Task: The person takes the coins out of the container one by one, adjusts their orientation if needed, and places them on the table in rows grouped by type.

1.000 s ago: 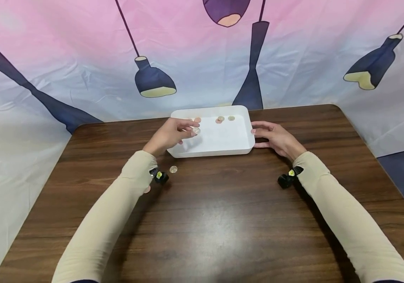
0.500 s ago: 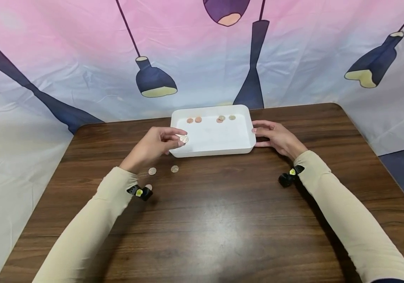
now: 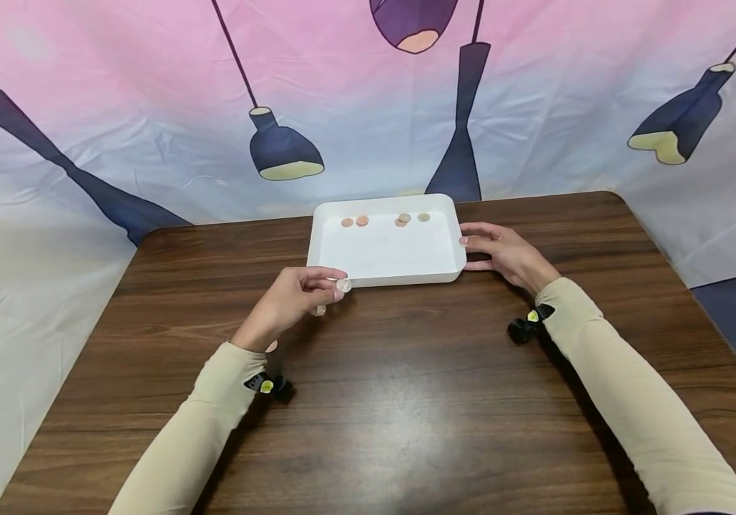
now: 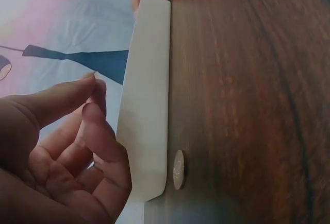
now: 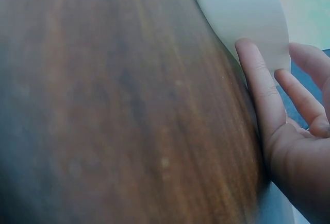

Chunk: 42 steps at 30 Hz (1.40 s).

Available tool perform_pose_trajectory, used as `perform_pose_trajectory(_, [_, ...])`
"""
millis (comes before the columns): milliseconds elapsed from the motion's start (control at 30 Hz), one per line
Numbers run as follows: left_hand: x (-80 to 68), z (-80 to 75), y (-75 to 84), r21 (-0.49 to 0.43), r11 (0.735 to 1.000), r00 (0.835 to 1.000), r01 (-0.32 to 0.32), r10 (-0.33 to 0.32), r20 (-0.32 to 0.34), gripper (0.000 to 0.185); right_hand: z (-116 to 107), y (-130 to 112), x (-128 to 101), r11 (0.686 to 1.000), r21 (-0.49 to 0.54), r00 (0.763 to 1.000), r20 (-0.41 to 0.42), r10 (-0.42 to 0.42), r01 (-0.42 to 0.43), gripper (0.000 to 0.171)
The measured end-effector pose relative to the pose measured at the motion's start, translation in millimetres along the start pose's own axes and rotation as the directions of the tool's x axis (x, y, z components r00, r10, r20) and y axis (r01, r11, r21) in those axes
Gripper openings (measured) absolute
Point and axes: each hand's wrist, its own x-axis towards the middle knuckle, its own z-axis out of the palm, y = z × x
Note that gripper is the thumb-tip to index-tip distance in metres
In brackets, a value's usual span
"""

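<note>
Both arms reach forward — left hand (image 3: pixel 293 297) pinched at the fingertips, right hand (image 3: pixel 503 252) with fingers extended.

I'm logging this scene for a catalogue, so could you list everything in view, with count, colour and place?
tray: one, white, far middle of the table.
coins in tray: four or so, coppery and silvery, along its far edge.
held coin: one, silvery, at the left fingertips.
coin on table: one, silvery, just before the tray; another partly hidden under the left wrist.
table: one, dark wood.
backdrop: pink-blue cloth, lamp print.
left hand: pinches the coin.
right hand: touches the tray's right side.
</note>
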Motion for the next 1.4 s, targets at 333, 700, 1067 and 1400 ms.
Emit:
perform_pose_trajectory(333, [1.7, 12.1, -11.5, 0.088, 0.995, 0.999, 0.039, -0.042, 0.025, 0.028, -0.2, 1.9, -0.1, 1.000, 0.012, 1.000, 0.009, 0.002, -0.002, 0.058])
perform_pose_trajectory(700, [6.5, 21.6, -9.4, 0.293, 0.956, 1.000, 0.020, -0.026, 0.017, 0.021, -1.7, 2.7, 0.8, 1.000, 0.021, 1.000, 0.003, 0.008, -0.008, 0.059])
perform_pose_trajectory(1067, [7.0, 35.7, 2.9, 0.566, 0.825, 0.997, -0.010, 0.051, -0.058, 0.016, -0.6, 3.4, 1.8, 1.000, 0.007, 1.000, -0.014, 0.005, -0.005, 0.057])
perform_pose_trajectory(1400, [12.0, 41.9, 9.1, 0.658, 0.753, 0.997, -0.004, 0.052, -0.052, 0.017, -1.0, 1.8, 2.2, 1.000, 0.003, 1.000, -0.016, -0.002, 0.002, 0.055])
